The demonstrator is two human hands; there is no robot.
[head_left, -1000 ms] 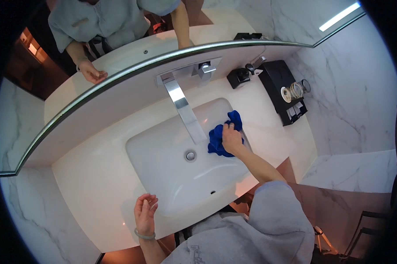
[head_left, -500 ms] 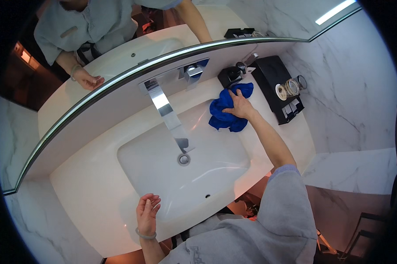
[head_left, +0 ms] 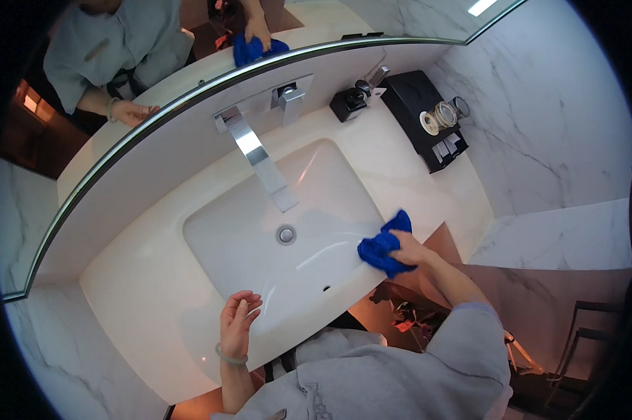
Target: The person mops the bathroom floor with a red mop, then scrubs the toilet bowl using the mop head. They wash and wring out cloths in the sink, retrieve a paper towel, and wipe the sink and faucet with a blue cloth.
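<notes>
My right hand grips a bunched blue cloth at the front right rim of the white sink. Part of the cloth sticks up past the fingers, and the rest lies on the rim. The fingertips are sunk in its folds. Over the sink's front left edge hovers my left hand, its fingers loosely bent and a little apart, with nothing in them. A pale bracelet circles that wrist.
A chrome spout reaches over the drain, with a lever beside it. At the back right stand a black dispenser and a black box with glass jars. A mirror runs along the back.
My right hand has drawn the blue cloth from the back right counter by the dispenser toward me, to the front right rim. The left hand hardly moved. The view has shifted slightly.
</notes>
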